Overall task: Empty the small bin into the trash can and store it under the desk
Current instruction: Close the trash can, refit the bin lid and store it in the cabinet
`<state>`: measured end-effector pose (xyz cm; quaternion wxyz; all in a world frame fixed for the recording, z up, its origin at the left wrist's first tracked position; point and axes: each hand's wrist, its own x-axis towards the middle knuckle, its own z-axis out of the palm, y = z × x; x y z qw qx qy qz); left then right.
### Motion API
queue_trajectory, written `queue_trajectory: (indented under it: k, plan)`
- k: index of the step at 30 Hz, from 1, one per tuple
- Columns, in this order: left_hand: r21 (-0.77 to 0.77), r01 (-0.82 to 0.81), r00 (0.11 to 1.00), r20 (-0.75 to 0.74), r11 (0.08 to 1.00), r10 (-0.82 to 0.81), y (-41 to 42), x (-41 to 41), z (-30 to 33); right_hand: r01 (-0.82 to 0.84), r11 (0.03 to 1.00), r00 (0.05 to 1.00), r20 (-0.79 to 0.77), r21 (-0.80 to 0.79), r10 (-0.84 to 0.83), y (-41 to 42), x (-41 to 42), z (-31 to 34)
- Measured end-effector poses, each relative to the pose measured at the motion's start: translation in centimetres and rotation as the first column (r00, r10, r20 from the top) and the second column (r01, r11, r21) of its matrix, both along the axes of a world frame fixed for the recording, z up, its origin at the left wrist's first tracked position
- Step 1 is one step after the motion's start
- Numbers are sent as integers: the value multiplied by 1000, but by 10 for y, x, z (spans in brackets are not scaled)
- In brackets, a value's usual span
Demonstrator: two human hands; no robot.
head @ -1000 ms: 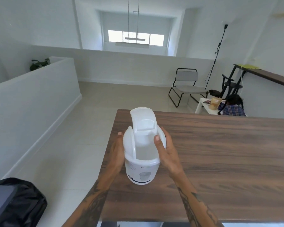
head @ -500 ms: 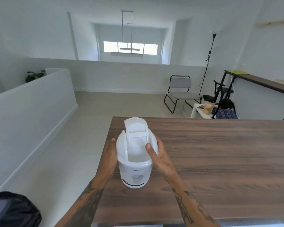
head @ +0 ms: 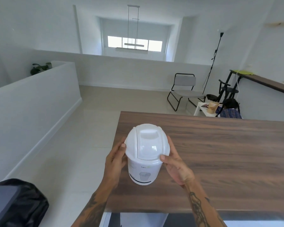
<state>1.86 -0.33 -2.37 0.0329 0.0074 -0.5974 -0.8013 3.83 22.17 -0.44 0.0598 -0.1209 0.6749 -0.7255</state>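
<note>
Over the desk (head: 220, 153) corner, two hands hold a small white bin (head: 145, 158). Its lid is closed. The left hand (head: 116, 163) and right hand (head: 175, 169) press its sides.

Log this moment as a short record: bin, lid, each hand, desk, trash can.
bin: small white bin, upright near the desk's left edge; whether it rests on the desk or is lifted cannot be told
lid: domed lid, flap closed
left hand: left hand against the bin's left side, fingertips at the lid rim
right hand: right hand against the bin's right side, thumb at the lid rim
desk: wooden desk, otherwise bare where visible
trash can: black-bagged trash can on the floor, lower left
</note>
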Motion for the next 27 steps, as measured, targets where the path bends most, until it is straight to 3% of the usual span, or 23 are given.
queue_trajectory:
  k: [4,9,19,23,27]
  plan:
    - [84,42,999,22,996,-44,-2,15,-3,18,998,1000,1,54,-18,-2,27,9]
    - [131,100,994,-55,986,-93,-1,55,-2,13,997,1000,-2,71,-13,0,73,9]
    - [191,75,994,-87,979,-60,28,151,35,-47,999,998,-43,8,47,31,162,35]
    - [168,104,994,-48,980,-97,53,200,13,-41,998,999,14,-47,42,56,213,6]
    - [142,111,992,46,984,-119,63,235,-49,-3,996,992,127,-86,14,64,250,-57]
